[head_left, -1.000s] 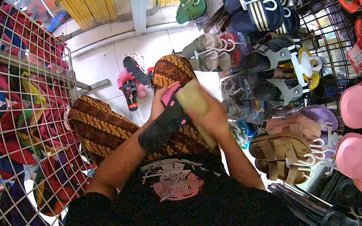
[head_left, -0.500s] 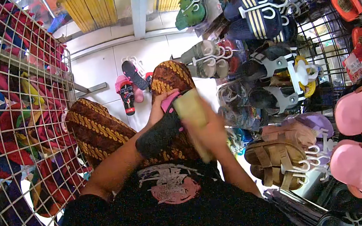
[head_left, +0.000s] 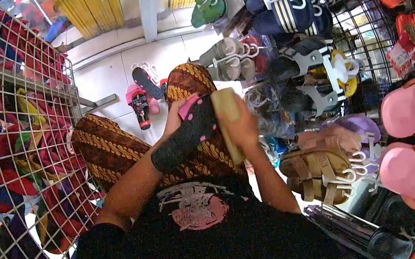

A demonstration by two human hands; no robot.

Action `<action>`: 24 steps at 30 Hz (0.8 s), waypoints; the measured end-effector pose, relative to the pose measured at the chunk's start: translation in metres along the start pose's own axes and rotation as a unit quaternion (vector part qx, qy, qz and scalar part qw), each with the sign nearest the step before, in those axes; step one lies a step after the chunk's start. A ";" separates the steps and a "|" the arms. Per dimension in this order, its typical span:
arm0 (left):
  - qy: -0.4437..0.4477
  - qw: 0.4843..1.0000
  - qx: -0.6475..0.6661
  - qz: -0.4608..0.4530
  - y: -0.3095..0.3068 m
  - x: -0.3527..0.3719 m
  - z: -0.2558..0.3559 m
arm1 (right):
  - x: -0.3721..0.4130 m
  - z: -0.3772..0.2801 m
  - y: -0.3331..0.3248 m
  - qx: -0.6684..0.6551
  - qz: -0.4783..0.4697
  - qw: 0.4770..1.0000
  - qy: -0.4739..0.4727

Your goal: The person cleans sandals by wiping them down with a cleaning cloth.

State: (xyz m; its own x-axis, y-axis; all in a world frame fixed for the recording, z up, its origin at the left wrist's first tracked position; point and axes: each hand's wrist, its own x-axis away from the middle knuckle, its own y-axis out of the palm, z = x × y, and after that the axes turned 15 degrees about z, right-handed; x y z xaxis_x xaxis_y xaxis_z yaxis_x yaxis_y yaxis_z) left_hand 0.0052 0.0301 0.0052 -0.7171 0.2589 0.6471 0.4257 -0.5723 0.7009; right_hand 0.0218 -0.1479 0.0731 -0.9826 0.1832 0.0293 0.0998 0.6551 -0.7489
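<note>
My left hand (head_left: pixel 176 114) is closed round a black sandal (head_left: pixel 180 145) with pink dots and a pink part near the fingers. The sandal is tilted over my lap, its lower end along my forearm. My right hand (head_left: pixel 244 126) grips a pale yellow, cloth-like piece (head_left: pixel 225 105), a strip of which hangs down below the fingers. This piece is right at the sandal's right end, and my fingers partly cover it. Beneath both hands are my knees in brown patterned trousers (head_left: pixel 191 80).
On the white tiled floor ahead lie a dark sandal (head_left: pixel 149 81) and pink-and-black sandals (head_left: pixel 141 107). A wire grid (head_left: pixel 27 132) with colourful footwear behind it rises at left. Hanging at right are navy slides (head_left: pixel 284 12), brown sandals (head_left: pixel 315 169) and pink clogs (head_left: pixel 412 106).
The pale yellow piece has shifted from over the sandal to its right end, uncovering more pink dots. My right hand is less blurred. The whole view has shifted slightly.
</note>
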 end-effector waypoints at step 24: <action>0.052 0.988 0.111 -0.095 -0.040 -0.030 -0.010 | 0.029 -0.031 -0.027 -0.032 -0.032 0.998 -0.050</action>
State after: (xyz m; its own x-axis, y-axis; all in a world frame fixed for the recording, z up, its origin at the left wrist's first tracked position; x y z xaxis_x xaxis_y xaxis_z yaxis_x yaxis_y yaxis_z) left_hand 0.0040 0.0376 -0.0448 -0.8442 0.2574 0.4703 0.3790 -0.3337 0.8631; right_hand -0.0044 -0.1373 0.1143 -0.9977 0.0679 0.0077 0.0429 0.7090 -0.7039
